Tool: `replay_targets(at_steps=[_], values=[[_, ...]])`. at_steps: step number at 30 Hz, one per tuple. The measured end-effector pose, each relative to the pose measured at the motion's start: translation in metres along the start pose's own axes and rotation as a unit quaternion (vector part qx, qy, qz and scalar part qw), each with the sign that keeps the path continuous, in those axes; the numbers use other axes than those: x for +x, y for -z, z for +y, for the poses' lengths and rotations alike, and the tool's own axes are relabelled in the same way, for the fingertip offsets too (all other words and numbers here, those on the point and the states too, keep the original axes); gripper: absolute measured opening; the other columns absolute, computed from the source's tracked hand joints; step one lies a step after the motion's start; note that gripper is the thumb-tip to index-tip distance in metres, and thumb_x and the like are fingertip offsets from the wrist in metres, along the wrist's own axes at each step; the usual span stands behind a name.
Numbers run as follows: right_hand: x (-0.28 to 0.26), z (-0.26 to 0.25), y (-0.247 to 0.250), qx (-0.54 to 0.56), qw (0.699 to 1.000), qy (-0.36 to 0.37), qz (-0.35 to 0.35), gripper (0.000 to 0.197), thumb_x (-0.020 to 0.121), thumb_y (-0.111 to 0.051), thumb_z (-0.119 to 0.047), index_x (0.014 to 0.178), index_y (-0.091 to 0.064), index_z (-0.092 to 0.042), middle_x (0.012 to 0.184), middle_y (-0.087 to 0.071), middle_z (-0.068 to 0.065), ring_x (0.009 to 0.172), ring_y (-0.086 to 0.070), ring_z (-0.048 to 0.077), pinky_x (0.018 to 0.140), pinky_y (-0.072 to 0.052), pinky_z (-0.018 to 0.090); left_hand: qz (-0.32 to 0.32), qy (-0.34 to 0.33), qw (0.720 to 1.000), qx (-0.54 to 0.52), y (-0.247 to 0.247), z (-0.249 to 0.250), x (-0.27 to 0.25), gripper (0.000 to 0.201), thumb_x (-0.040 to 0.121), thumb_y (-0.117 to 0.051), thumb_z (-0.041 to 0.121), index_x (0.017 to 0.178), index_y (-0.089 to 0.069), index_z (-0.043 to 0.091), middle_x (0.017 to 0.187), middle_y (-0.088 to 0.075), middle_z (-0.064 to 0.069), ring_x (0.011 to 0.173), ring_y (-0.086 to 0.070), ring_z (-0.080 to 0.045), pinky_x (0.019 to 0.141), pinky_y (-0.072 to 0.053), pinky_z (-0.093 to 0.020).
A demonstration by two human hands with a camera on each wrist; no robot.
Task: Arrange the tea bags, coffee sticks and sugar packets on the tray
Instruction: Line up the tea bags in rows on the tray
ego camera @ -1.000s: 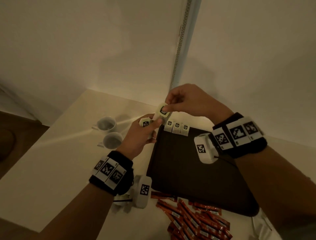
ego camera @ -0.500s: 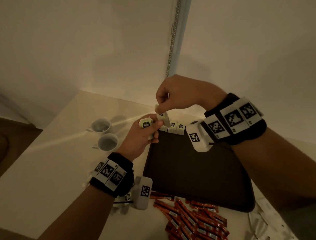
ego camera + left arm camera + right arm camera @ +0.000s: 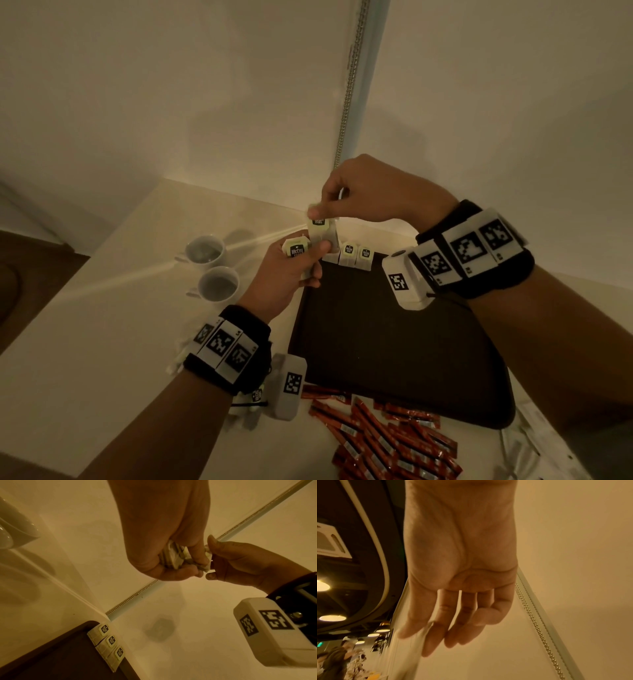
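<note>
My left hand (image 3: 313,255) grips a small bundle of tea bags (image 3: 296,250) over the tray's far left corner; the bundle (image 3: 175,557) also shows in the left wrist view. Just above it, my right hand (image 3: 322,210) pinches the top of one tea bag (image 3: 320,228), whose lower end touches the left thumb. Three tea bags (image 3: 110,641) stand in a row along the far edge of the dark tray (image 3: 376,342). Red coffee sticks (image 3: 394,442) lie heaped on the table in front of the tray. The right wrist view shows only my palm and blurred fingers (image 3: 436,635).
Two white cups (image 3: 212,267) stand on the table left of the tray. White packets (image 3: 537,442) lie at the tray's near right corner, and more (image 3: 176,361) are under my left wrist. A wall with a bead chain (image 3: 347,102) rises right behind the tray.
My right hand dipped with the pinched tea bag toward the tray's far edge, then came back up above the left hand's bundle. The row on the tray is unchanged.
</note>
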State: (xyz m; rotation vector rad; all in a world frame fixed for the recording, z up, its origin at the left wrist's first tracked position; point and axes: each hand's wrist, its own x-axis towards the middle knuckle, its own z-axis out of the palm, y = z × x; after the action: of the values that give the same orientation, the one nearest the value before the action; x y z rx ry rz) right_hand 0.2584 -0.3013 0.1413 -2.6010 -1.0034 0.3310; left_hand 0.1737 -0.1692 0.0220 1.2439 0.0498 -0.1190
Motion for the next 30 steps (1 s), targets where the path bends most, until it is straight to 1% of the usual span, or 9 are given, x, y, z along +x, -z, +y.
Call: replay_targets(at_steps=[2, 5, 9, 11, 13, 16, 20, 26, 30], values=[[0.0, 0.002, 0.001, -0.011, 1.0, 0.007, -0.003, 0.035, 0.082, -0.066, -0.046, 0.075, -0.071, -0.012, 0.073, -0.066, 0.0, 0.059, -0.054, 0.007, 0.057, -0.04, 0.018, 0.013, -0.007, 1.0, 0.004, 0.0, 0.0, 0.001, 0.021, 0.077, -0.067, 0.025, 0.095, -0.064, 0.016, 0.091, -0.058, -0.019, 0.053, -0.054, -0.007, 0.049, -0.048, -0.022], [-0.001, 0.005, -0.001, 0.009, 1.0, -0.009, 0.01, 0.043, 0.081, -0.057, -0.057, 0.072, -0.071, -0.018, 0.077, -0.068, 0.01, 0.066, -0.059, 0.021, 0.063, -0.044, 0.029, 0.024, -0.018, 0.999, 0.019, 0.001, 0.0, 0.003, 0.013, 0.082, -0.066, 0.017, 0.095, -0.065, 0.017, 0.087, -0.063, -0.013, 0.054, -0.055, -0.008, 0.05, -0.05, -0.022], [-0.002, 0.011, -0.005, 0.007, 1.0, 0.007, 0.012, 0.036, 0.085, -0.062, -0.046, 0.081, -0.071, -0.012, 0.085, -0.069, 0.007, 0.074, -0.06, 0.016, 0.06, -0.037, 0.009, 0.035, -0.028, 0.999, 0.03, 0.001, 0.001, 0.003, 0.014, 0.079, -0.068, 0.021, 0.093, -0.066, 0.019, 0.09, -0.062, -0.018, 0.055, -0.056, -0.01, 0.05, -0.05, -0.022], [-0.003, 0.013, -0.006, 0.025, 0.999, -0.008, 0.019, 0.039, 0.085, -0.058, -0.051, 0.075, -0.071, -0.016, 0.082, -0.069, 0.01, 0.069, -0.06, 0.019, 0.062, -0.041, 0.015, 0.039, -0.032, 0.998, 0.037, 0.001, 0.001, 0.003, 0.019, 0.074, -0.071, 0.027, 0.092, -0.067, 0.02, 0.089, -0.063, -0.017, 0.055, -0.055, -0.011, 0.049, -0.049, -0.023], [-0.003, 0.012, -0.007, 0.057, 0.997, -0.022, 0.036, 0.036, 0.085, -0.059, -0.05, 0.086, -0.072, -0.017, 0.086, -0.069, 0.003, 0.071, -0.06, 0.006, 0.066, -0.045, 0.017, 0.042, -0.033, 0.997, 0.055, 0.001, 0.001, 0.004, 0.018, 0.075, -0.072, 0.025, 0.093, -0.068, 0.021, 0.084, -0.066, -0.01, 0.055, -0.055, -0.011, 0.049, -0.05, -0.023], [-0.003, 0.011, -0.01, 0.092, 0.995, -0.009, 0.04, 0.02, 0.085, -0.068, -0.032, 0.092, -0.071, -0.013, 0.076, -0.064, -0.013, 0.064, -0.056, -0.011, 0.059, -0.041, 0.004, 0.049, -0.033, 0.995, 0.082, 0.002, 0.001, 0.006, 0.013, 0.083, -0.071, 0.014, 0.094, -0.069, 0.02, 0.073, -0.066, 0.0, 0.055, -0.055, -0.011, 0.05, -0.051, -0.026], [-0.003, 0.012, -0.014, 0.185, 0.98, -0.02, 0.068, 0.009, 0.083, -0.071, -0.02, 0.09, -0.067, -0.016, 0.069, -0.067, -0.003, 0.057, -0.059, -0.001, 0.053, -0.045, 0.011, 0.053, -0.027, 0.997, 0.056, 0.003, 0.003, 0.005, 0.026, 0.082, -0.071, 0.012, 0.107, -0.064, 0.012, 0.076, -0.065, -0.002, 0.055, -0.055, -0.013, 0.049, -0.051, -0.025], [-0.003, 0.006, -0.019, 0.226, 0.971, -0.017, 0.078, 0.004, 0.085, -0.069, -0.018, 0.085, -0.066, -0.016, 0.069, -0.064, -0.006, 0.058, -0.06, 0.0, 0.055, -0.051, 0.017, 0.056, -0.025, 0.998, 0.014, 0.001, 0.005, 0.002, 0.025, 0.072, -0.071, 0.027, 0.095, -0.066, 0.018, 0.088, -0.064, -0.013, 0.056, -0.056, -0.011, 0.047, -0.047, -0.022], [-0.004, 0.007, -0.021, 0.267, 0.959, -0.026, 0.086, 0.004, 0.085, -0.067, -0.011, 0.089, -0.065, -0.011, 0.067, -0.063, -0.003, 0.057, -0.06, 0.003, 0.055, -0.051, 0.017, 0.069, -0.019, 0.997, 0.016, 0.005, 0.003, 0.004, 0.015, 0.082, -0.069, 0.018, 0.096, -0.066, 0.016, 0.088, -0.068, -0.01, 0.057, -0.057, -0.012, 0.045, -0.046, -0.021]])
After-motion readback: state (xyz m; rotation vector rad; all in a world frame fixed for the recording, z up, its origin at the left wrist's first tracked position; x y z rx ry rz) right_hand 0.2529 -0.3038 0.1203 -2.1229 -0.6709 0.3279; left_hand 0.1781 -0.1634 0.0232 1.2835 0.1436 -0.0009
